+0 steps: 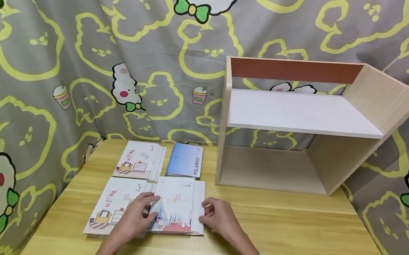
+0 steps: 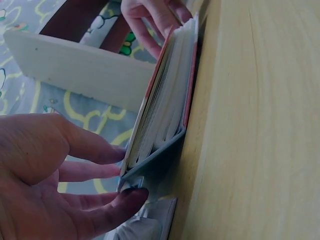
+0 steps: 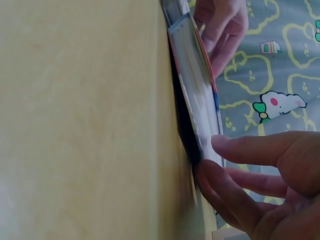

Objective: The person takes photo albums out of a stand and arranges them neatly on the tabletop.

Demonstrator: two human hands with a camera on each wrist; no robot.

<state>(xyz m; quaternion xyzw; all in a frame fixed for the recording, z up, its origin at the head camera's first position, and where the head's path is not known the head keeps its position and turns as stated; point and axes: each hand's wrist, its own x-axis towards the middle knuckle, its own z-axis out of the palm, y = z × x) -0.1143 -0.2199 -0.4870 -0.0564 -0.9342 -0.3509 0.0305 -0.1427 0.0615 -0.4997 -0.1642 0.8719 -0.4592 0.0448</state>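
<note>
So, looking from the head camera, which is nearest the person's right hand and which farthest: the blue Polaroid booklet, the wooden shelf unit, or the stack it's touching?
1. Stack of booklets: the right hand grips its right edge.
2. Blue Polaroid booklet: behind it, slightly left.
3. Wooden shelf unit: at the table's back right.

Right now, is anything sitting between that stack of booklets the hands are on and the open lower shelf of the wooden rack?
Nothing visible does. Both hands hold the booklet stack, left hand and right hand. Bare table runs from it to the rack's lower shelf, which looks empty.
</note>
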